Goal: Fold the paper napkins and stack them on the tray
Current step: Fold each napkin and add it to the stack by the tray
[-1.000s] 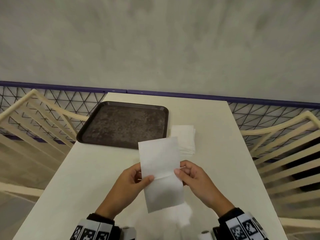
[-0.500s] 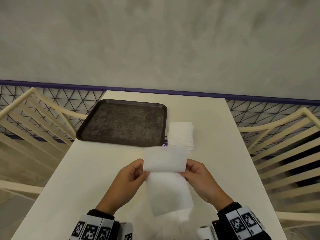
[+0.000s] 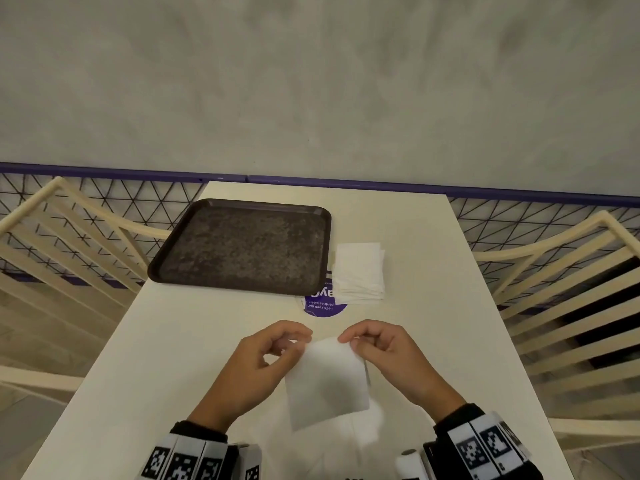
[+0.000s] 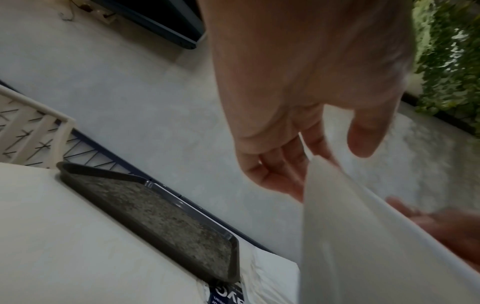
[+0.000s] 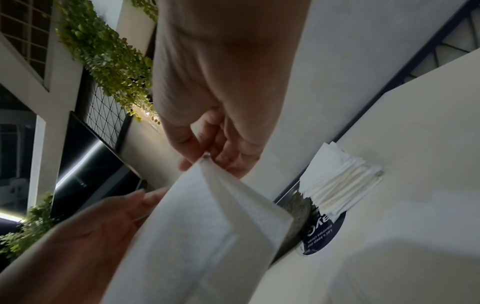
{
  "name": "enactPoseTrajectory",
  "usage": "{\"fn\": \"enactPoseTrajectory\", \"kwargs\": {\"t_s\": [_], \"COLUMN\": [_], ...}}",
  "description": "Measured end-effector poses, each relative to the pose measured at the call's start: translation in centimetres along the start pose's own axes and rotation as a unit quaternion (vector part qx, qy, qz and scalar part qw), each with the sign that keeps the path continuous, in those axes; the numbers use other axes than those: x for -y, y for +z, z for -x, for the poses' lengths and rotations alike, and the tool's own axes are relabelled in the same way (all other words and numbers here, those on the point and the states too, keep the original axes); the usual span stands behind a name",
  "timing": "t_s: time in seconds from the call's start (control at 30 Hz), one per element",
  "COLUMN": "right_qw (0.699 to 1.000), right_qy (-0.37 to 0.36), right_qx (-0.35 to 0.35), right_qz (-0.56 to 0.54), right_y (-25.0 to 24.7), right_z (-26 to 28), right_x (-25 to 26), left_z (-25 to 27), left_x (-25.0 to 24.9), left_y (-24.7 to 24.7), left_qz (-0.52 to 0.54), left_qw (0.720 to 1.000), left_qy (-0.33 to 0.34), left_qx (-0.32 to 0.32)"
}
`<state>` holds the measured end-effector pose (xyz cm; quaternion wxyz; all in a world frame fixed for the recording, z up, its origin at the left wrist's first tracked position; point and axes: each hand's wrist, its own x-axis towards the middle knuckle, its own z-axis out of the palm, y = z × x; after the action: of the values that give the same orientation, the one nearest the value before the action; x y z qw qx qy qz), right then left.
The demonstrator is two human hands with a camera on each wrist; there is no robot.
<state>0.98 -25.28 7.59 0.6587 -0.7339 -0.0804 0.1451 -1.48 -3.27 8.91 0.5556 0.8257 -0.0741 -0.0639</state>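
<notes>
Two hands on one napkin (image 3: 327,379) rn, held up off the surface (image 3: 433,306) close to the body, w/ the folded edge at the top and the loose edges hanging down. Left hand (image 3: 258,363) has thumb + fingertips curled onto the top left corner, tho the wrist cam is blurry so can't tell how tight that grip is. Right hand (image 3: 382,351) is clearer: thumb and index pinching the top right corner, narrow grip. So imo we're mid-fold on the first napkin, halved already. Next move prob needs either another fold or a press along the crease, then carrying it fwd and left to the tray. Thin paper so it'll flop if only one corner is held, better keep both pinches till it's laid flat. Further out there's a purple round sticker (image 3: 325,304) partly under the tray corner, and the pile of unfolded napkins (image 3: 360,271) sits just beside the tray's right rim. Tray (image 3: 239,204) itself is dark, far left, w/ nothing stacked on it yet, so basically the whole job's still ahead.
</notes>
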Motion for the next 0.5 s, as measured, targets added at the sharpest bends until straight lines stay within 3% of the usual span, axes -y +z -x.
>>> {"fn": "enactPoseTrajectory", "kwargs": {"t_s": [0.17, 0.3, 0.5], "right_qw": [0.998, 0.991, 0.968], "right_qy": [-0.036, -0.066, -0.106], "right_qx": [0.016, 0.017, -0.003], "right_qz": [0.05, 0.118, 0.226], "right_y": [0.5, 0.8, 1.6], "right_z": [0.0, 0.1, -0.3], "right_x": [0.0, 0.2, 0.6], "left_z": [-0.6, -0.8, -1.2], "left_x": [0.1, 0.7, 0.5], "left_y": [1.5, 1.9, 2.3], "left_qz": [-0.091, -0.138, -0.182], "left_qw": [0.995, 0.99, 0.975], "left_qy": [0.018, 0.034, 0.12], "left_qx": [0.018, -0.007, -0.045]}}
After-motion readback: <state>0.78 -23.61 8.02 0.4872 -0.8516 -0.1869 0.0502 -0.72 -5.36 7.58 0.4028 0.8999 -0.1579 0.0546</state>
